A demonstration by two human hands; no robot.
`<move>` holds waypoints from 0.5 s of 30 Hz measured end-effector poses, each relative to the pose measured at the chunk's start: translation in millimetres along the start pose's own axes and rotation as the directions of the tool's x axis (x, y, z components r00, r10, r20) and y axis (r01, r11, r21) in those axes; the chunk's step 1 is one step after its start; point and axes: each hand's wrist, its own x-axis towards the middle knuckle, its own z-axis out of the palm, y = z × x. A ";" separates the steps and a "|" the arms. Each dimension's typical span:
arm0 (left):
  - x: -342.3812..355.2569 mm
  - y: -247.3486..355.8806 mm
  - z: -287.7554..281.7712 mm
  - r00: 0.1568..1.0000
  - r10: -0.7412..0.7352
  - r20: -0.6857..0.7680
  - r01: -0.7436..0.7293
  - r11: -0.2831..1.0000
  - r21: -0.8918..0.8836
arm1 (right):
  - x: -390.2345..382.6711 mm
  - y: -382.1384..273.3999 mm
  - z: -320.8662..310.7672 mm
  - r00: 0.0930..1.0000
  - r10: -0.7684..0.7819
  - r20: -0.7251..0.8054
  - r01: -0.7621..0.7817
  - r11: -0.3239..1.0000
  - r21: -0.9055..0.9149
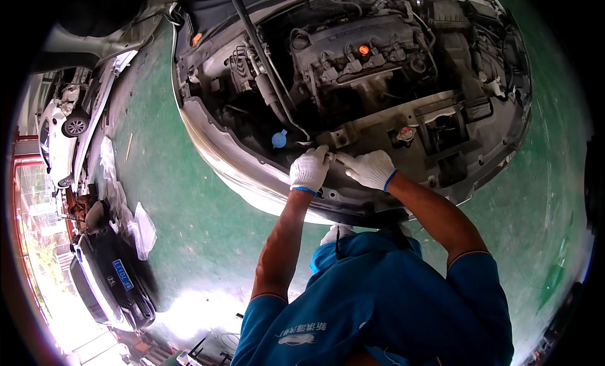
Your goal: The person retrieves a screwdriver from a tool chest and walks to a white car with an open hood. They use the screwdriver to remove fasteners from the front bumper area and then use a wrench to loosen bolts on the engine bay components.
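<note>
Both my hands wear white knit gloves with blue cuffs and meet over the front edge of an open engine bay. My left hand (309,171) has its fingers curled, thumb and forefinger pinched together at the front panel (365,123). My right hand (372,170) comes in from the right, fingers closed and forefinger pointing to the left fingertips. Between the fingertips is a small pale piece (332,156), too small to name. Just behind the left hand is the foot of a dark hood prop rod (261,54). A blue round cap (279,138) lies to its left.
The engine (359,41) with an orange cap (363,50) fills the bay's far side. A red-topped radiator cap (406,134) is right of my hands. On the green floor (183,240) at left are a dark car (113,278), plastic sheeting (144,230) and a white car (57,126).
</note>
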 end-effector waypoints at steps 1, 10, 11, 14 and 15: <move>0.2 -1.2 -0.5 1.000 0.009 -0.006 -0.009 1.000 -0.008 | -0.1 -1.5 -8.6 0.997 0.022 0.068 -0.025 0.999 0.032; 8.1 -5.4 -3.4 1.000 0.005 -0.003 -0.005 0.997 -0.072 | 12.1 -15.9 -48.0 0.982 0.078 0.173 -0.102 0.986 0.135; 8.5 -3.9 -3.2 1.000 0.002 0.004 -0.001 0.998 -0.068 | 16.1 -18.4 -50.8 0.980 0.068 0.186 -0.094 0.987 0.134; 9.2 0.0 2.1 1.000 0.014 0.010 -0.014 0.999 -0.041 | 28.4 -12.2 -24.9 0.981 0.069 0.179 -0.087 0.991 0.099; 8.8 -2.0 1.6 1.000 0.014 -0.002 -0.014 0.999 -0.029 | 30.6 -15.8 -24.8 0.983 0.057 0.176 -0.074 0.993 0.090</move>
